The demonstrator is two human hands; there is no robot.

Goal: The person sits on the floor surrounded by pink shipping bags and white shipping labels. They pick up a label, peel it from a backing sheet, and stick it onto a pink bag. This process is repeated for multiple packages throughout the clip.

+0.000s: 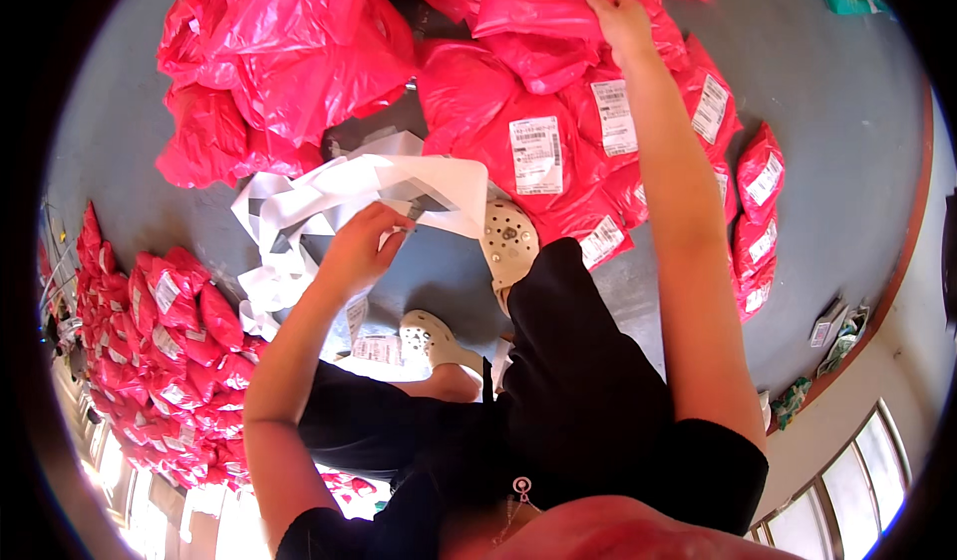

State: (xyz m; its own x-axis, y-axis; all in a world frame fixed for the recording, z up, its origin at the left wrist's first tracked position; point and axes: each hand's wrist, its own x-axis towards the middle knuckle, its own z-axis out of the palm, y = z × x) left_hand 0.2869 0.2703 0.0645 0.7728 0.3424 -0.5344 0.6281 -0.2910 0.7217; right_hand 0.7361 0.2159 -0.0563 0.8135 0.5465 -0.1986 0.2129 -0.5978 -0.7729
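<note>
My right hand (622,26) is at the top right, its fingers and thumb on the edge of a pink plastic mailer bag (542,7) that bears a white label. My left hand (366,246) is left of centre, with thumb and fingertips close together at a strip of white label backing (430,179); whether they pinch it cannot be told. The loose strip lies in loops and folds around that hand. Below my right hand, more labelled pink bags (534,149) lie in a heap.
Unlabelled-looking pink bags (299,59) are piled at the upper left, with a large heap of labelled bags (172,336) at the lower left. A short row of bags (761,239) lies at the right. My feet wear cream clogs (511,242) on the grey floor (830,149).
</note>
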